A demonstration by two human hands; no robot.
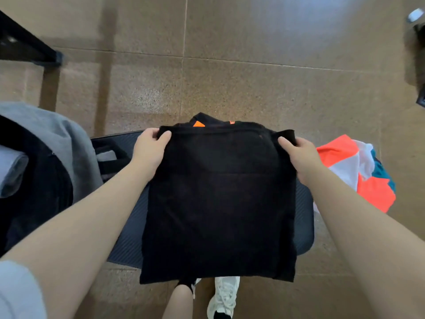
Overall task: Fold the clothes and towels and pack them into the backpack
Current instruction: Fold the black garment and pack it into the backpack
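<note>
- The fingers [164, 137] of the left hand [149, 150] curl round the far left corner of a black garment [218, 199], thumb on top and the other fingers tucked out of sight behind the cloth.
- The right hand [299, 155] pinches the far right corner the same way, its thumb lying over the hem; its other fingers are hidden by the fabric.
- The black garment hangs between both hands as a flat, roughly square panel of matte, soft cloth, with faint seam lines barely readable in the dark weave.
- Behind its far edge, more black cloth with small orange patches [199, 123] peeks out; what it belongs to is hard to tell.
- A dark ribbed mat [128, 245] with rounded corners lies on the floor beneath the garment, mostly covered by it.
- At the left sits the backpack [46, 176], dark with grey fabric draped round it, cut off by the frame edge; its opening cannot be made out clearly.
- A crumpled orange, white and teal garment [358, 171] lies on the right, at the mat's edge.
- The floor [230, 77] is speckled brown tile with thin joints.
- A white laced shoe [224, 295] shows near the bottom, partly hidden by the hanging cloth.
</note>
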